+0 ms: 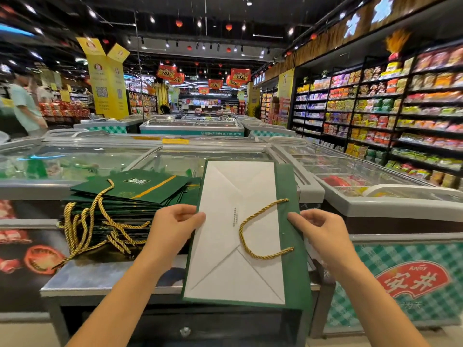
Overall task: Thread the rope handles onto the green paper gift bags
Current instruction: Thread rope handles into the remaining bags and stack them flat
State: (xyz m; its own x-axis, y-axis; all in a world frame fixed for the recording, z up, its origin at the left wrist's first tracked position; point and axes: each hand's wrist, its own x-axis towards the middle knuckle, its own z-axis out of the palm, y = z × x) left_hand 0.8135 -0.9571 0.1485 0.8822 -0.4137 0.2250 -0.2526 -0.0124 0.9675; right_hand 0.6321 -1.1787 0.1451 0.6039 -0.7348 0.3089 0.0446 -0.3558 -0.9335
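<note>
Pinching green bag [295, 271] with left hand [175, 224] at 9 o'clock, right hand [320, 229] at 3, showing one rope handle [260, 257] threaded, another likely pending.

Single head-worn wide-angle view, facing forward and down.

Set above and behind both forearms, close over the left hand [175, 221] and right hand [319, 229] at the green paper gift bag [220, 246] by the near edge of the metal desk [105, 274]; farther off, looking level down a shop aisle across chest freezers [190, 127], with stocked shelves [370, 108] curving along the right edge and ceiling lights [152, 19] bowed across the top.
</note>
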